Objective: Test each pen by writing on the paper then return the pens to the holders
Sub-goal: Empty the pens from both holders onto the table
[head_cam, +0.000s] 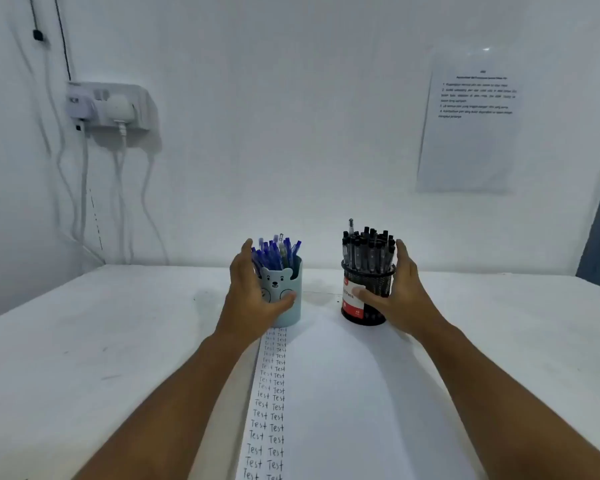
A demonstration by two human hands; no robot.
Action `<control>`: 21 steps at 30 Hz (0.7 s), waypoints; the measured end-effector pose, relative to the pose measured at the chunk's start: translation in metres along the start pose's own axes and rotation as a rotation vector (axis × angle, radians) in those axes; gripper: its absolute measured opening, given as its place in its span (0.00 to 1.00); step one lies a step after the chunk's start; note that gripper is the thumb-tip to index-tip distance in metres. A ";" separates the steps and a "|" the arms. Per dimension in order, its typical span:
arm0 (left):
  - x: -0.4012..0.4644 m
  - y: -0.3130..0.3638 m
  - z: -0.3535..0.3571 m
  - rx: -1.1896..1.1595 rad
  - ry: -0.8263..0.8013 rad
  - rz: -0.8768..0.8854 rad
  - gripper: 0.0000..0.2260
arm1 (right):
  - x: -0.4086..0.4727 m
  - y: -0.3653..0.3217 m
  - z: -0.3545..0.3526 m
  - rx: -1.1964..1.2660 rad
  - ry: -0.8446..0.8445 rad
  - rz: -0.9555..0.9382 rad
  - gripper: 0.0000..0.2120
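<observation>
A light blue bear-face holder full of blue pens stands at the far end of the paper. My left hand grips its left side, thumb across the front. A black mesh holder with a red label, packed with black pens, stands to the right. My right hand grips that holder from its right side, thumb on the front. The paper carries two columns of the handwritten word "Test" along its left edge.
The white table meets a white wall. A power strip with plugs and hanging cables sits on the wall at the upper left. A printed sheet is fixed to the wall at the upper right.
</observation>
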State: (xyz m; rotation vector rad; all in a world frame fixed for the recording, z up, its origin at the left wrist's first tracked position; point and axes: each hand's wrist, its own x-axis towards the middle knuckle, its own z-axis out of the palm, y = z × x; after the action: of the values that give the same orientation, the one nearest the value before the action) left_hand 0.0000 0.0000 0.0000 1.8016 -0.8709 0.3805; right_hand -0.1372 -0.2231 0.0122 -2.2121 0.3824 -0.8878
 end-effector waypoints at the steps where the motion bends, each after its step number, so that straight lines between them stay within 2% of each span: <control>1: 0.001 -0.002 0.003 -0.078 -0.012 -0.028 0.50 | 0.001 0.002 0.004 0.055 0.001 -0.007 0.54; 4: 0.003 -0.010 0.010 -0.179 -0.064 -0.102 0.54 | -0.001 0.011 0.010 0.123 -0.014 0.061 0.44; 8: 0.004 -0.017 0.008 -0.238 -0.061 -0.195 0.57 | -0.003 0.013 0.008 0.126 -0.073 0.130 0.43; 12: 0.002 -0.019 0.008 -0.178 -0.190 -0.266 0.41 | -0.003 0.015 0.010 0.103 -0.101 0.190 0.41; 21: 0.001 -0.016 0.008 -0.185 -0.114 -0.246 0.34 | -0.002 0.015 0.009 0.110 -0.009 0.172 0.39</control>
State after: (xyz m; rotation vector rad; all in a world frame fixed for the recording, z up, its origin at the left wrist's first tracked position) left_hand 0.0105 -0.0044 -0.0131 1.7443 -0.7260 0.0382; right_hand -0.1324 -0.2280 -0.0036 -2.0479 0.4999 -0.7872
